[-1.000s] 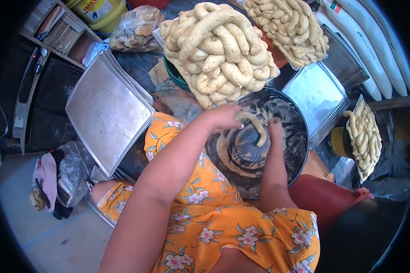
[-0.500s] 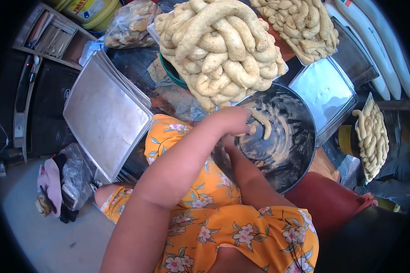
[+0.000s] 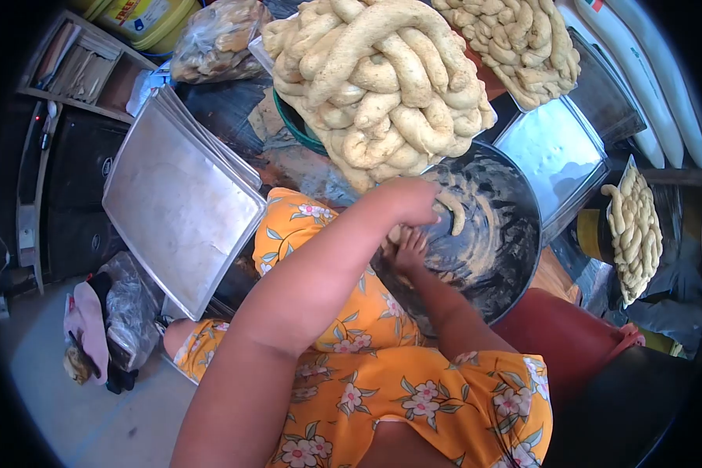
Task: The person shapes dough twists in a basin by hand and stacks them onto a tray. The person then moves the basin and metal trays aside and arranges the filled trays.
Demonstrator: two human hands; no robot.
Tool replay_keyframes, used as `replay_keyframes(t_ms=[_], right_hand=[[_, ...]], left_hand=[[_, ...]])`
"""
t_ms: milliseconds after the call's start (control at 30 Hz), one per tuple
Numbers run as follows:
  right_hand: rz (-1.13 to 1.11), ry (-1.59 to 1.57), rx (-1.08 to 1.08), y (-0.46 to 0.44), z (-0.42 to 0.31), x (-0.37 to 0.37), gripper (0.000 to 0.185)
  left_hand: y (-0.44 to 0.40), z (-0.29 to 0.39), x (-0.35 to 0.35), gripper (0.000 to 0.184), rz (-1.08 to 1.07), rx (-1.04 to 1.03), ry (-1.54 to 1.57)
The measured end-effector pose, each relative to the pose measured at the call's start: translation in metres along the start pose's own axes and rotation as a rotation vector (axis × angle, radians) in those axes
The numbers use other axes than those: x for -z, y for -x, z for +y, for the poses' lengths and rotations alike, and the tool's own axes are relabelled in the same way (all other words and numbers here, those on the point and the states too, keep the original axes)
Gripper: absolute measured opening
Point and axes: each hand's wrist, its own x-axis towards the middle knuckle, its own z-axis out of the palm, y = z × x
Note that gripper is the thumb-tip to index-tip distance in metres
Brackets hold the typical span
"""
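My left hand [image 3: 415,201] reaches over the rim of a black basin [image 3: 515,269], its fingers bent downward and partly hidden by the back of the hand. Beside its fingertips a short curved dough strip [image 3: 455,214] lies on the floured basin floor; whether they touch is unclear. Just below, my right hand [image 3: 408,251] has its fingers curled over a small piece of dough [image 3: 397,234], most of it covered. Right above the hands, a large pile of thick dough rolls [image 3: 390,86] rests on a tray over a green tub.
Stacked metal trays [image 3: 183,210] lean at left. More dough pieces [image 3: 522,47] fill a tray at the back, and twisted dough [image 3: 636,230] lies on another at right. A shiny tray stack [image 3: 554,148] borders the basin. A red container [image 3: 554,335] stands at lower right.
My right hand has moved up and out from beneath the left forearm, so its curled fingers show. My left hand has shifted slightly right. The dough strip stays almost where it was.
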Motion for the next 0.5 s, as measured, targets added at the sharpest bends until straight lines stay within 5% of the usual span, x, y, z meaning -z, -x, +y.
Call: replay_keyframes(t_ms=[33, 167, 267, 367, 467, 500], right_hand=[[0.015, 0.101, 0.024, 0.017, -0.01, -0.01, 0.087], [-0.427, -0.408, 0.283, 0.02, 0.019, 0.026, 0.076], [-0.248, -0.724, -0.1, -0.015, 0.056, 0.008, 0.077], [-0.251, -0.653, -0.247, -0.031, 0.014, -0.044, 0.073], [-0.269, -0.999, -0.176, -0.011, -0.018, -0.029, 0.062], [-0.436, -1.216, -0.142, -0.002, -0.014, -0.005, 0.062]], left_hand=[[0.001, -0.003, -0.001, 0.055, 0.023, 0.005, 0.005], [0.012, -0.007, -0.007, 0.059, 0.049, 0.014, 0.021], [0.018, 0.0, -0.013, 0.061, 0.044, 0.01, 0.038], [0.022, 0.002, -0.02, 0.062, 0.081, 0.003, 0.03], [0.018, -0.012, -0.033, 0.063, 0.144, -0.027, 0.093], [0.018, -0.019, -0.037, 0.064, 0.161, -0.04, 0.127]])
